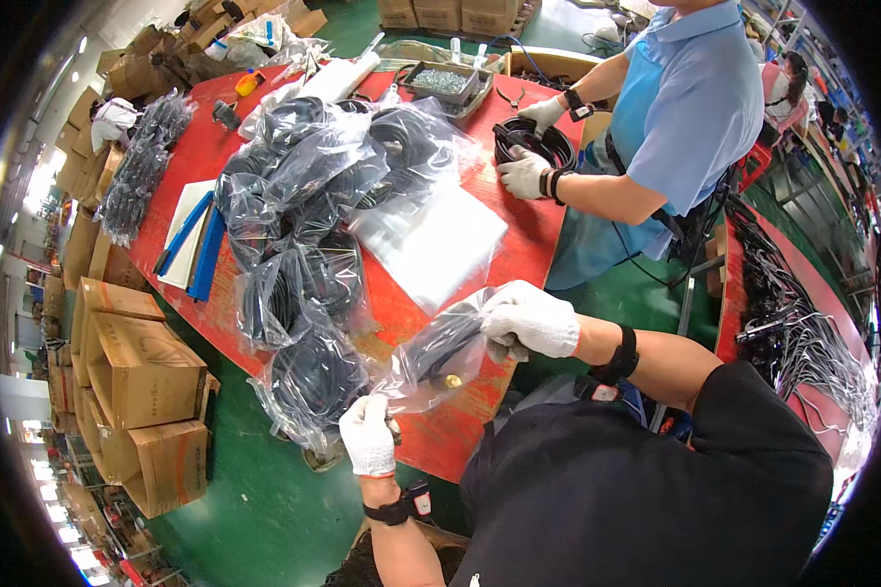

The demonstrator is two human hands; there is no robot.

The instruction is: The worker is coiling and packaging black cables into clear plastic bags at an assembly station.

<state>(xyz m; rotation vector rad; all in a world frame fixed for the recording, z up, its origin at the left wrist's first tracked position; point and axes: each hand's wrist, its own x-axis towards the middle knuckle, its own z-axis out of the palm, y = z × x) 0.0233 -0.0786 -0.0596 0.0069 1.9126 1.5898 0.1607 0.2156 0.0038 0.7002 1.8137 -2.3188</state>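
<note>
A clear plastic bag [423, 370] with a dark coil of cable inside is stretched between my two hands over the table's near edge. My left hand [369, 437], in a white glove, pinches one end of it. The white-gloved right hand [533, 320] is closed on the opposite end, its fingertips partly hidden. A small brass-coloured piece [452, 382] shows at the bag's lower side. Just left of it lies a bagged black cable coil [315, 377], the nearest of a heap of bagged coils [308, 176]. Flat clear bags [436, 245] lie stacked beyond my right hand.
Across the red table [411, 440], a co-worker in light blue handles a black cable coil [550, 145] with gloved hands. Pliers [510, 97] and a tray of small metal parts [440, 82] are at the back. Blue strips [207, 256] lie left; cardboard boxes [152, 377] stand on the floor.
</note>
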